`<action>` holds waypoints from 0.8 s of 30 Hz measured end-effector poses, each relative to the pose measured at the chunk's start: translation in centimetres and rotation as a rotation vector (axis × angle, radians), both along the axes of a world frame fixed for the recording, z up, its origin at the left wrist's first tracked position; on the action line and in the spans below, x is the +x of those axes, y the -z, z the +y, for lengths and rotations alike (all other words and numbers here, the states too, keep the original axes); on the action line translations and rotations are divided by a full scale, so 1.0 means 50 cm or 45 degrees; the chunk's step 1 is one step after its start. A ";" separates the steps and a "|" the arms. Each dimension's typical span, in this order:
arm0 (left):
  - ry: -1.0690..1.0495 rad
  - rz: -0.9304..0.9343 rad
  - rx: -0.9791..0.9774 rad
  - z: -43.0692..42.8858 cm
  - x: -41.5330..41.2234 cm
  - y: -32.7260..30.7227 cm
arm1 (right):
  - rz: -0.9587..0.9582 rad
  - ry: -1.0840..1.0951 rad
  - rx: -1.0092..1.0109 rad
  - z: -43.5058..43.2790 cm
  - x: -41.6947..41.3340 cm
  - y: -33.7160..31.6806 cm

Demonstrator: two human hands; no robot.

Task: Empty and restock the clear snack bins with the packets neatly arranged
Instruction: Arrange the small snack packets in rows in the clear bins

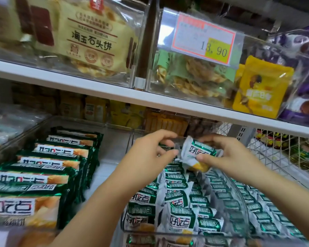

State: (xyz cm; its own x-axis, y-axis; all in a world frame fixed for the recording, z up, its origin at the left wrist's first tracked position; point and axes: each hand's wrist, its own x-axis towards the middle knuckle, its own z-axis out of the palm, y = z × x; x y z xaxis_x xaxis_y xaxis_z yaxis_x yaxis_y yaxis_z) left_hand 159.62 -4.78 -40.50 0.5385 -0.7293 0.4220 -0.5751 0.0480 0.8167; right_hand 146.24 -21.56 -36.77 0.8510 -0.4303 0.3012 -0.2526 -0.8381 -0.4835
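Head camera: left grip and right grip both pinch one small white-and-green packet printed 好吃点, just above the clear bin of matching packets beneath them. Left of the grips, larger green 好吃点 packs stand in rows. Above, a price tag reads 13.90.

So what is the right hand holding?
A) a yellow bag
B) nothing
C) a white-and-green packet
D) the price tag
C: the right hand pinches a white-and-green packet above the bin.
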 end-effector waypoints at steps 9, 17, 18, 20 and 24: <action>-0.221 -0.133 0.108 0.005 0.034 0.038 | 0.578 0.245 -0.513 -0.104 0.069 0.035; -0.202 -0.118 0.123 -0.001 0.040 0.052 | 0.879 0.072 -0.497 -0.124 0.135 0.072; -0.203 -0.116 0.122 -0.001 0.041 0.053 | 0.910 0.059 -0.478 -0.125 0.138 0.074; -0.204 -0.115 0.122 0.000 0.043 0.055 | 0.921 0.050 -0.465 -0.127 0.138 0.077; -0.205 -0.115 0.123 -0.002 0.043 0.058 | 0.896 0.052 -0.499 -0.133 0.127 0.086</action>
State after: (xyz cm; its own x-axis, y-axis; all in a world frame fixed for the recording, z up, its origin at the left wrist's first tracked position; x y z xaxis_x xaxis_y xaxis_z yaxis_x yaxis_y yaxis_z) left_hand 161.77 -4.89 -43.39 0.6147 -0.6761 0.4062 -0.6399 -0.1264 0.7580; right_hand 152.59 -28.19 -41.05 0.8833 -0.4393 -0.1637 -0.4226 -0.8973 0.1278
